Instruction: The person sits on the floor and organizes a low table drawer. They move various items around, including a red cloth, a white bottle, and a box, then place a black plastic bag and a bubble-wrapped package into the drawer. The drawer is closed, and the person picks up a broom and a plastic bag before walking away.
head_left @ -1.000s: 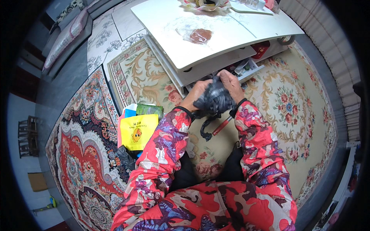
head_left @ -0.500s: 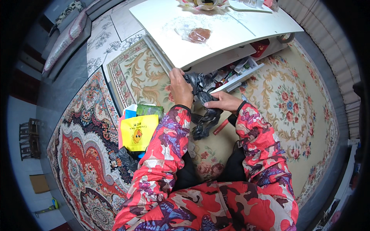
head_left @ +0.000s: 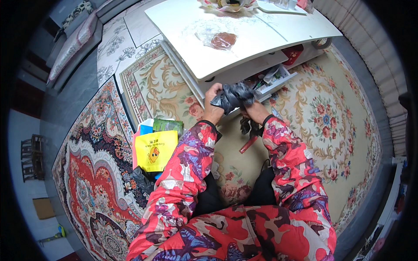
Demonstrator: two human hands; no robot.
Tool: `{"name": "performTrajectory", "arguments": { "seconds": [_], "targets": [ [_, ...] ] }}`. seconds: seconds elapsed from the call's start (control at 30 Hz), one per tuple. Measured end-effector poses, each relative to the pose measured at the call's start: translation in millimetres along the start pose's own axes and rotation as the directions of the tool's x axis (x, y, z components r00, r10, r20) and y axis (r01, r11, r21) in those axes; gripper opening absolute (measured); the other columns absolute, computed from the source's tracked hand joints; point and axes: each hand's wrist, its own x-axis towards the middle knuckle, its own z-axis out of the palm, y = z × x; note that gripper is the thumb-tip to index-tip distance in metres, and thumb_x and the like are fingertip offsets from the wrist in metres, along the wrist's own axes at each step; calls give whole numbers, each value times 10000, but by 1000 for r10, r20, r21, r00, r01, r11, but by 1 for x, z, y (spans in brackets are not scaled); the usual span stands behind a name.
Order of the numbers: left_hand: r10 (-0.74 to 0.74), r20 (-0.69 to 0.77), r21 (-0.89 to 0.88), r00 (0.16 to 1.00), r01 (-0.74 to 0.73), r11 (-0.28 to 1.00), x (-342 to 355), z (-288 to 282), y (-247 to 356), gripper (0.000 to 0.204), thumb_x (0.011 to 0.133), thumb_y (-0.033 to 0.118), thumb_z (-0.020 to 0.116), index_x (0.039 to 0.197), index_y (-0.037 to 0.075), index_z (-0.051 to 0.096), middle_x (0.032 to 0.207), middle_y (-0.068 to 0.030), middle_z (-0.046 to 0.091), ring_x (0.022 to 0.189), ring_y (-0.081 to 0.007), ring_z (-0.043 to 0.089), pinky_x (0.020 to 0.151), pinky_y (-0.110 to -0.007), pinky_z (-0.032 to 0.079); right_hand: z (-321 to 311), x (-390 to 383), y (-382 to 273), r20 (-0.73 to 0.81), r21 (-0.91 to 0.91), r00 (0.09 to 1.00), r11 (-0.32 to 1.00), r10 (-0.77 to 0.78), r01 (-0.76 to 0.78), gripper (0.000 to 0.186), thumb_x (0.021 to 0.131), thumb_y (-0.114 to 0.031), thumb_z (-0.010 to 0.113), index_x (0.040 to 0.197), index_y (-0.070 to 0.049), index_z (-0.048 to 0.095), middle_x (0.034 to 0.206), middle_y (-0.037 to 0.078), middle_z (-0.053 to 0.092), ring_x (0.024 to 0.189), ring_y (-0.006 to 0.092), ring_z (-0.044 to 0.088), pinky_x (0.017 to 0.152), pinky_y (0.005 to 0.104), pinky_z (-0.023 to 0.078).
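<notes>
A crumpled black plastic bag (head_left: 235, 96) is stretched between my two hands, just in front of the open drawer (head_left: 278, 85). My left hand (head_left: 213, 103) grips its left side, with the fingers partly behind the plastic. On the other side my right hand (head_left: 257, 112) is closed on the bag; the bunched plastic covers most of its fingers. A loose end of the bag hangs below, beside my right wrist. Several small mixed items lie in the drawer, partly hidden by the bag.
The white table (head_left: 191, 48) carries a brown item in clear wrap (head_left: 223, 41) and a scalloped dish (head_left: 230, 4). A yellow packet (head_left: 156, 150) lies on other packets to my left, near another black bag (head_left: 141, 178). On the floral carpet (head_left: 326, 122) rests a red stick-like object (head_left: 248, 145).
The bag has been drawn up and bunched between my hands; its long lower end no longer hangs toward the carpet. My left hand has shifted right and lower, my right hand slightly right.
</notes>
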Motion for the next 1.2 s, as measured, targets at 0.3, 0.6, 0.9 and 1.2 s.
{"name": "performTrajectory", "arguments": {
  "seconds": [0.3, 0.6, 0.9, 1.2],
  "targets": [
    [348, -416, 661, 840, 17, 750, -4, -8, 4, 221, 647, 26, 647, 763, 42, 459, 611, -87, 490, 571, -212, 499, 557, -318, 410, -25, -10, -75, 263, -239, 965, 967, -19, 84, 244, 881, -261, 565, 845, -20, 550, 700, 223, 571, 699, 416, 570, 597, 475, 438],
    [-88, 500, 528, 861, -223, 820, -10, 5, 5, 246, 745, 129, 679, 893, 6, 526, 752, -146, 570, 707, -199, 556, 653, -345, 438, -58, -1, -39, 161, 120, 987, 992, 30, -50, 286, 737, -306, 747, 770, -47, 628, 673, 124, 610, 628, 228, 601, 610, 331, 456],
    [-39, -162, 184, 986, 69, 980, 0, -12, -10, 231, 765, 76, 689, 907, 74, 507, 794, 30, 540, 737, -54, 515, 620, -206, 430, -9, -13, -10, 485, 303, 846, 864, 224, -403, 356, 913, -361, 531, 938, -6, 555, 657, 52, 546, 637, 179, 566, 623, 327, 466],
    [55, -142, 820, 988, 86, 566, -9, -15, -10, 194, 668, -44, 519, 839, 46, 528, 656, -155, 546, 616, -270, 574, 583, -340, 440, -48, -8, -42, 294, -392, 956, 912, -2, 122, 248, 819, -307, 630, 883, -68, 618, 764, 148, 616, 760, 358, 597, 651, 444, 463]
  ]
}}
